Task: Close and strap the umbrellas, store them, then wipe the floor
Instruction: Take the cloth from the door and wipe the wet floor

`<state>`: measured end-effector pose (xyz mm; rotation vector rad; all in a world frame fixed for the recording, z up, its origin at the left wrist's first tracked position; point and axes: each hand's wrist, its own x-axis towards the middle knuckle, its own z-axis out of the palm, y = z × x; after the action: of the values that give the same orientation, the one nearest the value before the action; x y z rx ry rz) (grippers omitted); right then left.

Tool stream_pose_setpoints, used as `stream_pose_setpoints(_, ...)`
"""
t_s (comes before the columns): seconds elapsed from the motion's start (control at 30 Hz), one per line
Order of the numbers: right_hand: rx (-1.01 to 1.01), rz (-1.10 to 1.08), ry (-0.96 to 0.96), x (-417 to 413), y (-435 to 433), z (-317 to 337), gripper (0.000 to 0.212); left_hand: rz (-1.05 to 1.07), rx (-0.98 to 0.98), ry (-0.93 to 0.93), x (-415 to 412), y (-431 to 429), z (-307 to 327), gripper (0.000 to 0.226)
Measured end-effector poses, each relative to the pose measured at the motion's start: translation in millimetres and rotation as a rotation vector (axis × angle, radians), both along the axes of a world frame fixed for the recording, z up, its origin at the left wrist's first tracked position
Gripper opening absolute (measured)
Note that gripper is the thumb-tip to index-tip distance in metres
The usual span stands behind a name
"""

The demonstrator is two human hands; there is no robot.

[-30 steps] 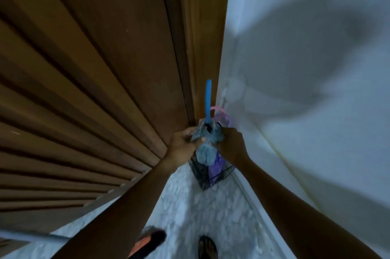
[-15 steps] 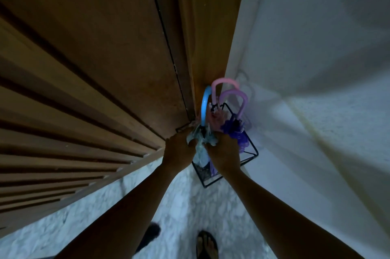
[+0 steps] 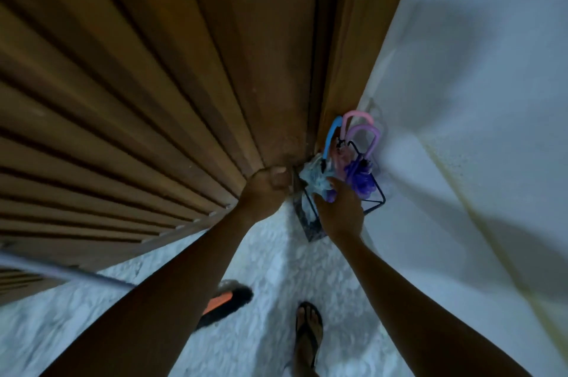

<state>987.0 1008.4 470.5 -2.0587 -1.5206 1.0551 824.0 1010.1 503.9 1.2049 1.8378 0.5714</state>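
Observation:
Three closed umbrellas stand in a black wire stand (image 3: 377, 196) in the corner between the door and the wall. Their hooked handles are blue (image 3: 333, 133), pink (image 3: 356, 115) and purple (image 3: 367, 130). The blue-handled one has a crumpled light-blue canopy (image 3: 316, 180), and a purple canopy (image 3: 359, 176) bunches beside it. My left hand (image 3: 270, 183) is curled at the stand's left corner, just left of the light-blue canopy; what its fingers hold is hidden. My right hand (image 3: 341, 210) has straight fingers, the tips touching the light-blue canopy from below.
A slatted wooden door (image 3: 153, 100) fills the left and a white wall (image 3: 461, 130) the right. On the speckled floor (image 3: 270, 259) lie a pale pole (image 3: 61, 272) and an orange-and-black head (image 3: 227, 303). My foot in a black flip-flop (image 3: 309, 330) stands below.
Both hands gripped the light-blue canopy before. Now the left hand has pulled away to the left and the right hand has opened, only its fingertips on the fabric. The umbrella sits lower in the stand.

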Motion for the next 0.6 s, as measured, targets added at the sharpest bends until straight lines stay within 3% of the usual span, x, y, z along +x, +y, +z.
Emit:
stream_pose_setpoints(0.23, 0.036, 0.239, 0.111, -94, -80, 105, 0.040, 0.120, -0.013, -0.067, -103, -117, 110, 0.039)
stream_pose_setpoints(0.37, 0.128, 0.430, 0.108, -165, -153, 178, 0.042, 0.163, 0.103, -0.080, -178, -206, 168, 0.020)
stream_pose_setpoints(0.53, 0.231, 0.465, 0.304, -261, -254, 247, 0.031, 0.279, 0.239, -0.072, -275, -330, 261, 0.024)
stream_pose_setpoints(0.6, 0.221, 0.509, 0.364, -298, -287, 280, 0.030, 0.274, 0.271, 0.017, -309, -371, 299, 0.022)
